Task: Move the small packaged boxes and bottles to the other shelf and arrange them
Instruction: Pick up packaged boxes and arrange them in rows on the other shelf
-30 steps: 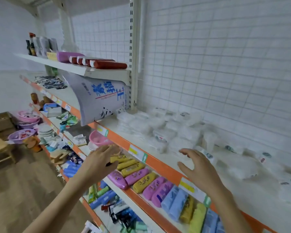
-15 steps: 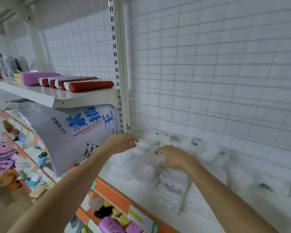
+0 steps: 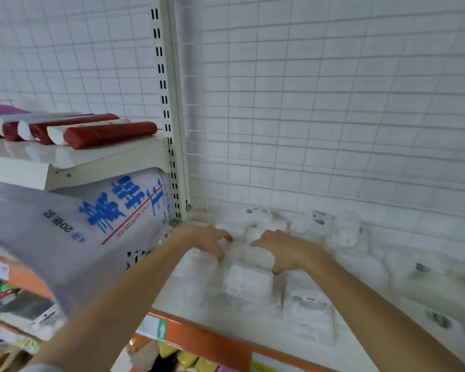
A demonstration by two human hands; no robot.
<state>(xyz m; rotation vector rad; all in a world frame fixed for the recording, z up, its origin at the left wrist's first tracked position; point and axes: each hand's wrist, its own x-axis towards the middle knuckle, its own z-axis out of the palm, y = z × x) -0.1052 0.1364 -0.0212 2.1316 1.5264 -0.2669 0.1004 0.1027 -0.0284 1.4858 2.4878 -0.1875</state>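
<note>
We observe bright, even, diffuse lighting with a cool white cast; its source lies outside the view. Around the shelf upright (image 3: 172, 108) the white wire grid (image 3: 320, 103) reads clearly but pale. Right of the upright, low down, the white packages (image 3: 247, 283) are overexposed and soft, their edges merging with the shelf surface (image 3: 360, 353). Shadows are faint; a mild one lies under the upper shelf (image 3: 38, 162) left of the upright. We note slight overall blur and wide-angle bending of straight lines toward the frame edges.
</note>
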